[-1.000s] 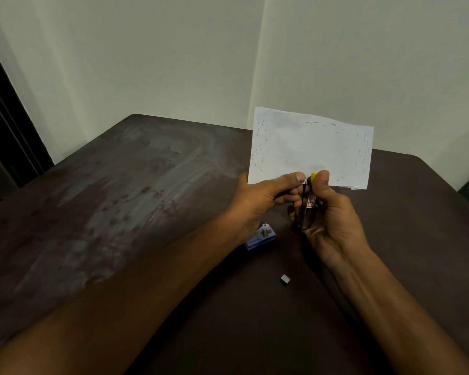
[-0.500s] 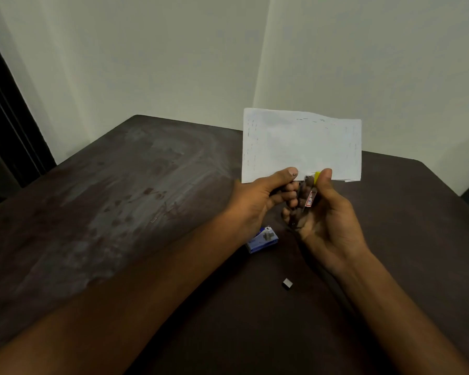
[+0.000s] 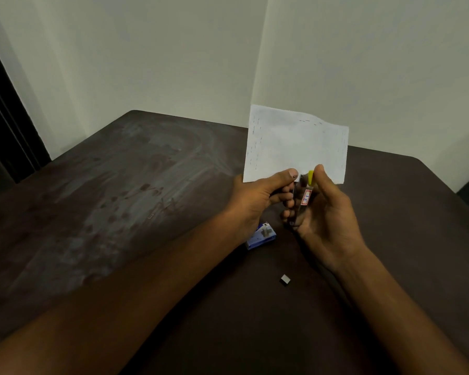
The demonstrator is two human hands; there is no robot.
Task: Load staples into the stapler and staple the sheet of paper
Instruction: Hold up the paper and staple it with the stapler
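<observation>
My left hand [image 3: 257, 196] pinches the lower edge of a white sheet of paper [image 3: 295, 143], held upright above the table; rows of staples show along its left side and top. My right hand [image 3: 325, 212] grips a small dark stapler [image 3: 303, 198] with a yellow tip and a red-and-white label. The stapler's tip meets the paper's bottom edge beside my left thumb. A blue staple box [image 3: 261, 236] lies on the table under my left wrist. A small block of staples [image 3: 285, 279] lies nearer to me.
The dark brown table [image 3: 119, 212] carries pale smears on its left half and one loose staple [image 3: 150, 216]. White walls meet in a corner behind the paper. A dark door frame [image 3: 3, 125] stands at the far left.
The paper and both hands have drifted slightly left and down in view. The grip on paper and stapler is the same.
</observation>
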